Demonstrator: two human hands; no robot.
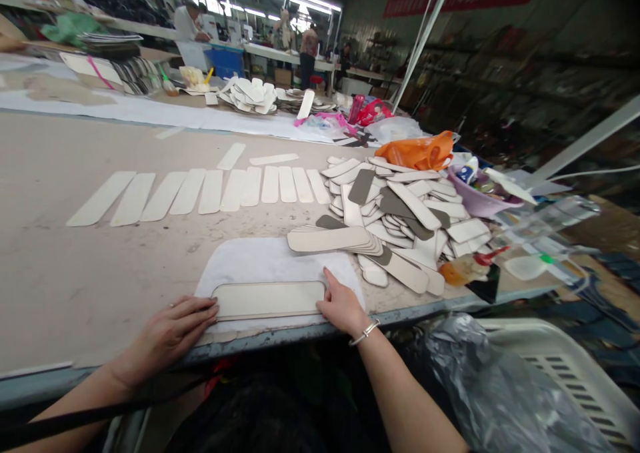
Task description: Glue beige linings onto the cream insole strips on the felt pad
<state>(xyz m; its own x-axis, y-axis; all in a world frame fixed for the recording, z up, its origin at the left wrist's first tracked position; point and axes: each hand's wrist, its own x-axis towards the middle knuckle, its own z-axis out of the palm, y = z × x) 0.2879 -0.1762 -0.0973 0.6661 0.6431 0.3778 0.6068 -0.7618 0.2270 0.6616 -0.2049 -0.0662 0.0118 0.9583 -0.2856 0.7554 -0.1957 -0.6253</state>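
Observation:
A long cream panel [270, 299] with rounded corners and a thin dark edge lies near the table's front edge, on a white sheet [230, 259]. At its left end my left hand [183, 323] is closed, fingers together and fingertips on the panel's edge. My right hand [343, 303] grips the right end, thumb at the edge and index finger stretched out past the corner. Just beyond, a fanned stack of similar panels [327, 239] rests partly on the sheet. The undersides of both hands' fingers are hidden.
A row of cream strips [187, 191] lies across the table. To the right are a heap of cream and grey pieces [400, 199], a glue bottle [463, 269], an orange bag [417, 151] and a purple basin [480, 199]. A white basket [540, 336] stands below the edge.

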